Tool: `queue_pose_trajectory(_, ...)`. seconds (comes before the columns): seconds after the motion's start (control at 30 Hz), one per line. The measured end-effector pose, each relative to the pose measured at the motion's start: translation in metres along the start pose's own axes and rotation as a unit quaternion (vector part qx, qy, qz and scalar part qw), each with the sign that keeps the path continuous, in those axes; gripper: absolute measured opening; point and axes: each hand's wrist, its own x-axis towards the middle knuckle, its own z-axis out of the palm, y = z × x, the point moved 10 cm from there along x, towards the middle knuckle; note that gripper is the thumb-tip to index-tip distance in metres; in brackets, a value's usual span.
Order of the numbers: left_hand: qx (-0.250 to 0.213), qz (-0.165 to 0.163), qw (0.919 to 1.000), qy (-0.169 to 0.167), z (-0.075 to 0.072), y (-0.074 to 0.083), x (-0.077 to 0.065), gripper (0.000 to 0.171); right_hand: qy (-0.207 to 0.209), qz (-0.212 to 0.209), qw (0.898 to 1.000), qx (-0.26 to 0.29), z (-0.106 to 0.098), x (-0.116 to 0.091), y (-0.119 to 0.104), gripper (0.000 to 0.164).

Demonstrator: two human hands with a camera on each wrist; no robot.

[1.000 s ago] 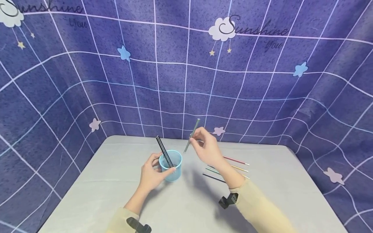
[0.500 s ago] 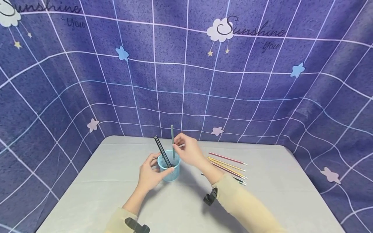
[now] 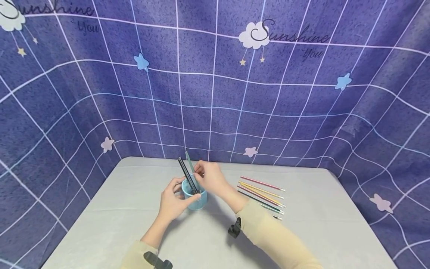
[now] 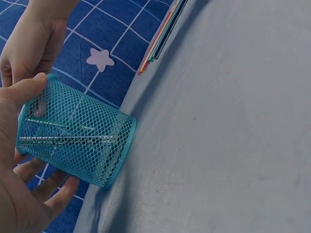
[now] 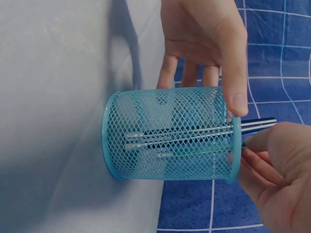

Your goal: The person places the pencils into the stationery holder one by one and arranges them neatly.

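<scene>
My left hand grips a light-blue mesh pencil cup, thumb over the near rim and fingers around the far side. The cup stands upright on the table. Two dark pencils lean to the left inside it. At the rim, my right hand pinches a green pencil. In the right wrist view, the green pencil's lower part shows through the mesh, its end short of the cup's bottom, while the dark pencils reach lower.
Several loose pencils, among them red, yellow and dark green ones, lie side by side on the grey-white table, right of the cup. A blue gridded curtain rises behind the table and along both sides.
My right hand has moved left and down, bringing the green pencil from beside the cup to inside it, now leaning left. My left hand has stayed on the cup.
</scene>
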Motion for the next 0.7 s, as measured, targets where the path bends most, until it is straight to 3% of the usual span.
queue_pose_trajectory(0.43, 0.01, 0.01, 0.9999, 0.005, -0.001, -0.001, 0.001, 0.071, -0.021, -0.011, 0.992, -0.12, 0.012, 0.002, -0.015, 0.004)
queue_pose_trajectory(0.7, 0.002, 0.005, 1.0, 0.0, 0.001, 0.0, 0.0, 0.07, -0.024, 0.009, 0.992, -0.125, 0.013, -0.001, -0.016, 0.006)
